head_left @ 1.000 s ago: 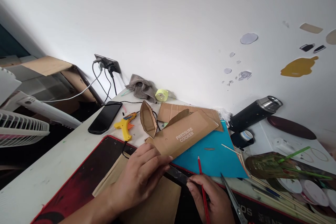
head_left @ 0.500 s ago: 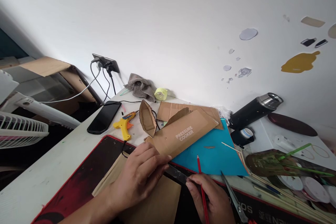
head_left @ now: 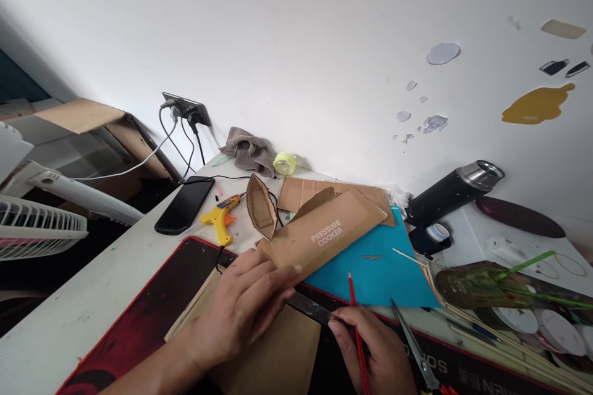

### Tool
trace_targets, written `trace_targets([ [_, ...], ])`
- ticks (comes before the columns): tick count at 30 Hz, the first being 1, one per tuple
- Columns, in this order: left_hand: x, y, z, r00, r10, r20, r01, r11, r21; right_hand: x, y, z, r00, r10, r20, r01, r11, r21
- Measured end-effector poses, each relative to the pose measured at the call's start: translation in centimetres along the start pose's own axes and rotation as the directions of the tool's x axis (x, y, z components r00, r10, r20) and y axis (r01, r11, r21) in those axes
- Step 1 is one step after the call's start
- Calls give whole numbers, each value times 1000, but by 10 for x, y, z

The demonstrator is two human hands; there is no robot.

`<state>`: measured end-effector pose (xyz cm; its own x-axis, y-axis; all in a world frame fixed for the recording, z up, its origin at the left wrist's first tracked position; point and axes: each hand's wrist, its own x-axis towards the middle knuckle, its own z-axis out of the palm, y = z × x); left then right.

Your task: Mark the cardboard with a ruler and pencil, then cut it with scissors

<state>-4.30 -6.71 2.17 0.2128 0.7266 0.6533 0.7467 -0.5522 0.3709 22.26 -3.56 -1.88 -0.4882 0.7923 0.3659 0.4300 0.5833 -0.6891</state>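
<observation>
My left hand [head_left: 245,305] lies flat, fingers stretched out, pressing a metal ruler [head_left: 309,307] onto a brown cardboard sheet [head_left: 273,355] at the bottom centre. My right hand [head_left: 375,352] is closed round a red pencil [head_left: 356,321], its fingertips touching the ruler's right end. A long cardboard strip printed PRESSURE COOKER [head_left: 324,231] lies just beyond my left fingers, partly over a blue sheet [head_left: 375,268].
A red-edged dark mat [head_left: 152,308] covers the table. Scissors [head_left: 414,352] lie right of my right hand. Behind are a yellow glue gun [head_left: 220,222], a black phone [head_left: 185,203], a cardboard boat shape [head_left: 260,207], a black flask [head_left: 451,191], wooden sticks [head_left: 486,336] and a fan [head_left: 37,222].
Both hands stay in place on the ruler and pencil. The view has shifted only slightly.
</observation>
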Motion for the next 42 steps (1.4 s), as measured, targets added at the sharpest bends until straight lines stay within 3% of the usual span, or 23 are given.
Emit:
trace_targets([
  [2,2,-9,-6,998,-42,-56,45,998,43,-1,0,1,1000,-2,8,2,1000,2],
  [5,9,-28,-17,967,-218,-129,238,957,164,0,-1,2,1000,-5,-31,5,1000,-2],
  [7,17,-43,-23,930,-349,-116,368,890,270,0,-1,1,999,-7,-51,6,1000,-19],
  [9,27,-56,-26,845,-535,-2,482,759,437,0,-1,-1,999,-27,-34,25,998,-62],
  [11,37,-67,-25,672,-733,108,507,561,654,-1,-1,-3,998,-64,20,66,990,-126],
  [14,49,-80,-18,593,-792,147,487,498,718,-3,-1,-3,989,-113,94,130,971,-199],
  [20,53,-103,-5,531,-823,200,470,483,739,-2,0,0,994,-99,42,106,964,-242],
  [28,49,-115,4,520,-834,186,541,490,683,-4,-3,6,994,-98,-45,93,991,-97],
  [32,50,-104,-6,543,-832,115,602,481,638,-3,-7,6,995,-73,-70,71,997,-29],
  [35,55,-84,-14,578,-815,40,634,479,607,-1,-10,2,996,-14,-91,20,998,67],
  [38,57,-54,-10,652,-758,16,616,542,572,0,-13,-1,992,76,-100,-57,982,177],
  [40,55,-33,1,794,-606,-45,541,671,508,2,-13,-2,984,151,-99,-120,955,271],
  [42,50,-14,16,886,-459,-59,434,780,451,3,-11,-2,966,244,-85,-194,901,389],
])
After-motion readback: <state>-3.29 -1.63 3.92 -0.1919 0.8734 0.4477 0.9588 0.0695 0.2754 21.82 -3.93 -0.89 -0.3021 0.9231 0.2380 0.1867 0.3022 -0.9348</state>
